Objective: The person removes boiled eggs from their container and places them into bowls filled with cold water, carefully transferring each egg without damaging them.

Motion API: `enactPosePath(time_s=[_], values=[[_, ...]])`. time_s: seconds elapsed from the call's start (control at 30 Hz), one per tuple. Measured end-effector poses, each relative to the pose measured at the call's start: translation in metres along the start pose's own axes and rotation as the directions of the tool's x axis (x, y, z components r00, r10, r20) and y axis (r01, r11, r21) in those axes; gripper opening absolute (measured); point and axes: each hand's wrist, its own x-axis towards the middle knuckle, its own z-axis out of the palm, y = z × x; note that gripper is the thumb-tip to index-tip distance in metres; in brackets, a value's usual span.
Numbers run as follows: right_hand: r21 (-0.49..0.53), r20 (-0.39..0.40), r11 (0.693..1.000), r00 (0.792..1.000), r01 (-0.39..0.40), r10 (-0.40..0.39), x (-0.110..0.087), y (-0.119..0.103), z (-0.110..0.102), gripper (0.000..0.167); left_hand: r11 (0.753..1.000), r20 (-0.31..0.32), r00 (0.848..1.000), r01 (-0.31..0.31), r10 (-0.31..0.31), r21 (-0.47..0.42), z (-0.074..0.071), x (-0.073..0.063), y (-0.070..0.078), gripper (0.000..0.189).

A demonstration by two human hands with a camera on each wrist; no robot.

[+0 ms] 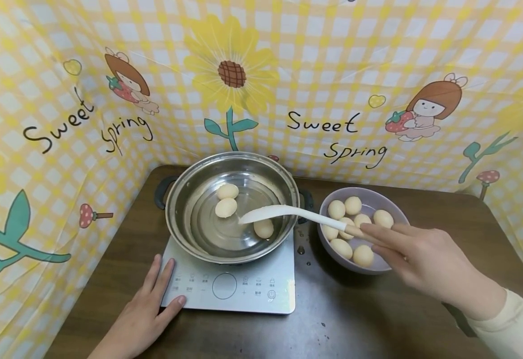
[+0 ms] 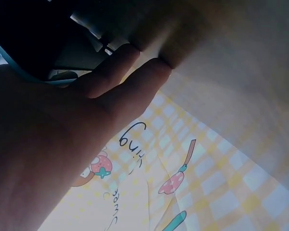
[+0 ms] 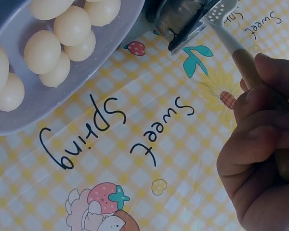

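My right hand (image 1: 427, 262) grips the wooden handle of a white slotted spoon (image 1: 283, 212); in the right wrist view its fingers curl round the handle and holes show in the spoon's head. The spoon reaches left over the bowl into a steel pot (image 1: 175, 227), its tip close to a pale egg (image 1: 263, 229). Two more eggs (image 1: 226, 207) lie together in the pot's water. The pot stands on a white induction cooktop (image 1: 283, 279). My left hand (image 1: 137, 311) rests at the cooktop's front left corner, fingers straight and spread, thumb over the front edge.
A purple bowl (image 1: 393, 199) with several eggs stands right of the pot, beneath the spoon handle. The pot's black side handles (image 1: 161, 192) stick out left and right. Water drops (image 1: 300, 250) dot the dark wooden table (image 1: 351, 314). A yellow checked cloth (image 1: 319, 85) hangs behind.
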Motion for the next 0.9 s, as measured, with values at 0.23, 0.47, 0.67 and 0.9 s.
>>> enactPosePath(time_s=[0.23,0.47,0.67,0.9], values=[[0.110,0.031,0.994,0.999,0.028,-0.031,-0.0014,-0.0029,-0.0003,0.048,1.000,-0.005,1.000,-0.002,0.002,-0.003,-0.0008,0.0002,-0.0005,0.084],[0.213,0.081,0.977,0.996,0.027,-0.045,-0.0006,-0.0024,0.0017,0.043,1.000,-0.003,1.000,0.000,0.000,-0.005,-0.0018,-0.0006,-0.0003,0.083],[0.277,0.138,0.961,0.990,-0.021,-0.018,-0.0020,-0.0016,0.0027,0.029,1.000,0.007,1.000,0.003,-0.003,-0.016,-0.0013,-0.0018,-0.0002,0.083],[0.324,0.222,0.939,0.974,-0.117,0.044,0.0025,-0.0061,0.0019,0.045,1.000,0.005,1.000,0.004,-0.004,-0.017,-0.0011,-0.0017,-0.0004,0.082]])
